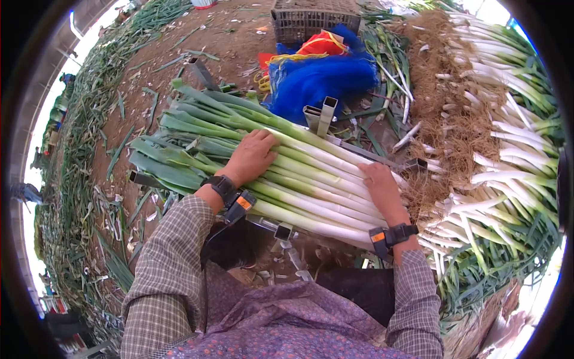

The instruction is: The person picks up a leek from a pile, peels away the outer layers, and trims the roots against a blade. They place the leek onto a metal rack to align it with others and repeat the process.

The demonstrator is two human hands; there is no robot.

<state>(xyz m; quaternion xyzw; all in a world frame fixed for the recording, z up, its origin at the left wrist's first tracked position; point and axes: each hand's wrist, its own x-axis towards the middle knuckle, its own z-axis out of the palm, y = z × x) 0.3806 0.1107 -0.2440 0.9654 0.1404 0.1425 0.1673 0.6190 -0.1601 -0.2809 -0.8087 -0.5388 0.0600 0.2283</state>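
In front of me a thick row of leeks lies side by side across a metal frame, green leaves to the left and white shafts to the right. My left hand presses on the middle of the row, its fingers bent over the shafts where green turns white. Near the root end, my right hand has its fingers curled onto the white shafts. Both palms face down, so the fingers' undersides are hidden. A strapped device with an orange label sits on each wrist.
On the right, a large pile of leeks lies with its brown roots towards me. Upright metal posts rise from the frame. Beyond are blue netting, a red bag and a plastic crate. Leaf scraps cover the ground at left.
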